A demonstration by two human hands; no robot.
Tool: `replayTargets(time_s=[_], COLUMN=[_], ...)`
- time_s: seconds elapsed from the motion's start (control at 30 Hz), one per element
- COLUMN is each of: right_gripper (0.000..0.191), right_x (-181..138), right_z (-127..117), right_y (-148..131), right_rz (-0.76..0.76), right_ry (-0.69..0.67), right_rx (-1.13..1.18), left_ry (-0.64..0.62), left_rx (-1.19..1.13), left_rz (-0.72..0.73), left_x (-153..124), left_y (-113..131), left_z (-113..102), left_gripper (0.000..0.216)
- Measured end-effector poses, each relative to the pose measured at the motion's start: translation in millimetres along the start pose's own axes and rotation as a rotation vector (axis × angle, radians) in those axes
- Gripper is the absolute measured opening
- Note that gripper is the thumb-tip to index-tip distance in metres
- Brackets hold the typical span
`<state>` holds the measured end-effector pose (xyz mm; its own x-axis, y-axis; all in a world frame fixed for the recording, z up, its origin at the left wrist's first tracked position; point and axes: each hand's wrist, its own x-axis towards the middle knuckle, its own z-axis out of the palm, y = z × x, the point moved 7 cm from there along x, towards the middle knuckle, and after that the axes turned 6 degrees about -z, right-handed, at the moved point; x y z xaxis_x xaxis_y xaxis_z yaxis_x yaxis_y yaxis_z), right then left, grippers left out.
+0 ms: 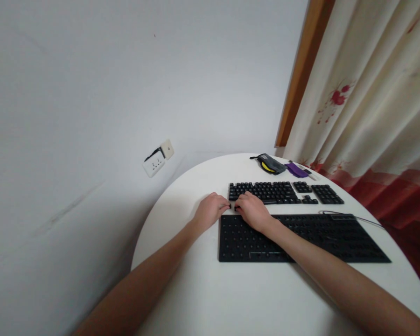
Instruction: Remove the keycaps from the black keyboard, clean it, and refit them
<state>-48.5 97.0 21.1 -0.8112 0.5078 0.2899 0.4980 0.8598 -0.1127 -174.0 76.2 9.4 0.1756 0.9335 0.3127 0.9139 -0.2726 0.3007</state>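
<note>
My left hand [210, 210] is closed in a pinch on a small black keycap [230, 206], just beyond the left back corner of a keyboard base. Close beside it, my right hand [253, 212] pinches another small dark keycap [235, 208], partly hidden by its fingers. The black keyboard base [322, 235] lies flat under my right wrist and forearm, with its key posts bare. Behind it, loose black keycaps [276, 191] are set out in keyboard order, with a navigation group [302, 187] and a number pad group [327, 194] to the right.
All of this rests on a round white table [182, 196] against a wall. At the back lie a dark pouch [271, 164] with yellow showing, a purple cloth [297, 170] and a thin cable [366, 219]. A curtain [367, 93] hangs on the right; a wall socket [154, 164] is at the left.
</note>
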Motion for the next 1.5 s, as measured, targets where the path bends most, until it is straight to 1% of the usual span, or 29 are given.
replayTargets(time_s=[0.07, 0.13, 0.2, 0.27, 0.3, 0.37, 0.4, 0.47, 0.53, 0.6, 0.7, 0.87, 1.0, 1.13, 1.23, 1.37, 1.5], right_gripper=[0.012, 0.011, 0.01, 0.009, 0.01, 0.012, 0.013, 0.014, 0.013, 0.013, 0.012, 0.011, 0.01, 0.011, 0.011, 0.011, 0.009], right_x=[-3, -13, -29, -49, -60, -77, -83, -89, -89, -87, -86, -89, -88, -88, -88, -89, -90], right_z=[-7, -19, -30, -36, -37, -37, -36, -31, -26, -20, -13, -6, -5, -4, -4, -8, -10], right_y=[0, -3, -8, -16, -21, -31, -36, -44, -49, -52, -54, -55, -55, -54, -53, -51, -55], right_rz=[0.011, 0.018, 0.017, 0.01, -0.002, -0.017, -0.02, -0.011, 0.011, 0.034, 0.053, 0.074, 0.076, 0.079, 0.084, 0.115, 0.105], right_ry=[0.045, 0.136, 0.233, 0.304, 0.319, 0.343, 0.34, 0.322, 0.305, 0.291, 0.275, 0.27, 0.256, 0.252, 0.256, 0.268, 0.23], right_rx=[0.038, 0.118, 0.233, 0.348, 0.397, 0.463, 0.485, 0.514, 0.538, 0.557, 0.57, 0.583, 0.577, 0.587, 0.594, 0.646, 0.728], left_ry=[0.007, 0.009, -0.002, -0.044, -0.085, -0.208, -0.293, -0.503, -0.661, -0.767, -0.854, -0.873, -0.863, -0.858, -0.811, -0.723, -0.653], left_rx=[-0.007, -0.024, -0.052, -0.124, -0.187, -0.345, -0.401, -0.473, -0.519, -0.553, -0.561, -0.546, -0.52, -0.505, -0.482, -0.4, -0.285], left_rz=[-0.037, -0.069, -0.113, -0.164, -0.184, -0.204, -0.205, -0.17, -0.155, -0.158, -0.158, -0.157, -0.161, -0.175, -0.167, -0.113, -0.057], left_x=[-2, -3, -5, -9, -11, -17, -21, -31, -41, -48, -54, -55, -54, -56, -58, -59, -60], left_y=[-2, -3, -4, -5, -4, 1, 6, 18, 28, 35, 41, 45, 45, 45, 48, 56, 65], left_z=[-1, -4, -10, -19, -23, -31, -32, -30, -26, -20, -11, -12, -13, -10, -10, -15, -22], left_gripper=[0.01, 0.01, 0.01, 0.012, 0.013, 0.025, 0.029, 0.028, 0.027, 0.025, 0.022, 0.02, 0.021, 0.02, 0.019, 0.018, 0.018])
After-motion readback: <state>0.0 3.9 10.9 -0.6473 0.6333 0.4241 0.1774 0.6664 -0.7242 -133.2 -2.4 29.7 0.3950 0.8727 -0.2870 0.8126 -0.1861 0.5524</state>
